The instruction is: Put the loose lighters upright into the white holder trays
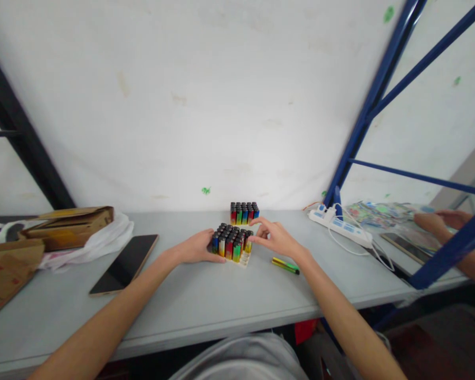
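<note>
A white tray point(244, 260) on the desk holds several upright lighters point(229, 248) with black tops and red, blue, green and yellow bodies. Bare slots show along its right side. My left hand point(200, 246) grips the tray's left side, thumb at the near corner and fingers behind. At the right edge of the group is my right hand point(275, 237), its thumb close to a yellow lighter point(248, 241) and the index finger raised apart from it; whether the thumb touches is unclear. Two or so loose yellow-green lighters point(285, 265) lie beside my right wrist.
Another block of lighters point(244, 213) stands behind, near the wall. Left are a dark phone point(124, 264), a cardboard box point(73, 227) and white plastic. A power strip point(340, 227) with cables lies right, by a blue frame post point(356, 137). Another person's hands point(439, 224) are beyond it.
</note>
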`<state>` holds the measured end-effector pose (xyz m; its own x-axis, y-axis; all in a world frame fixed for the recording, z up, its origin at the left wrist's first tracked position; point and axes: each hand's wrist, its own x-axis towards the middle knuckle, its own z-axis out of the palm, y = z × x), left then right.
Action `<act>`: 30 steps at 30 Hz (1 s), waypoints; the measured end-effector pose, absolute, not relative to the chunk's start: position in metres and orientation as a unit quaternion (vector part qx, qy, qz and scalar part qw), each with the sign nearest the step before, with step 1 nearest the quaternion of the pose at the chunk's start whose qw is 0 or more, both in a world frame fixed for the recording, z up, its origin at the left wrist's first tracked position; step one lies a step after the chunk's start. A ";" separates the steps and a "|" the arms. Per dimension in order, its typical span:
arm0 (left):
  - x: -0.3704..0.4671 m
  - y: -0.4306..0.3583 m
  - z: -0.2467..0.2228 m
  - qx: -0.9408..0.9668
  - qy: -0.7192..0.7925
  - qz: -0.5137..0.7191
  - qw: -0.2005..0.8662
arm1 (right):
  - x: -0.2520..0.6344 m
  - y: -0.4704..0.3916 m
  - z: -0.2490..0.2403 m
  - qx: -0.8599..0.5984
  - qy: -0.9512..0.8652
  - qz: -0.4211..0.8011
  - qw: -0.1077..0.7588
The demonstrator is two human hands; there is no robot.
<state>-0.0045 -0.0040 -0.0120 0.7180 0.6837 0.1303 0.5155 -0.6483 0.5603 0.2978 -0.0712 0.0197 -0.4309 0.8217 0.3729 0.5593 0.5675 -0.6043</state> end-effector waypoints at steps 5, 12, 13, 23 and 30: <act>-0.004 -0.003 -0.014 0.894 0.351 0.166 0.225 | 0.340 -0.099 0.024 -0.487 -0.823 0.118 0.269; -0.004 -0.003 -0.014 0.891 0.357 0.171 0.223 | 0.384 -0.156 -0.006 -0.526 -0.820 0.116 0.191; -0.004 -0.003 -0.013 0.893 0.355 0.169 0.221 | 0.387 -0.158 -0.010 -0.529 -0.816 0.120 0.200; -0.003 -0.006 -0.010 0.895 0.354 0.173 0.208 | 0.383 -0.116 -0.011 -0.512 -0.601 0.366 0.493; 0.000 -0.014 -0.001 0.897 0.354 0.160 0.211 | 0.329 -0.079 0.026 -0.379 -0.503 0.491 0.602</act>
<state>-0.0004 -0.0140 -0.0012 0.6985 0.7020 0.1388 0.5667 -0.6611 0.4917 0.3288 -0.0794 0.0264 0.0113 0.9725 0.2326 -0.2097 0.2297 -0.9504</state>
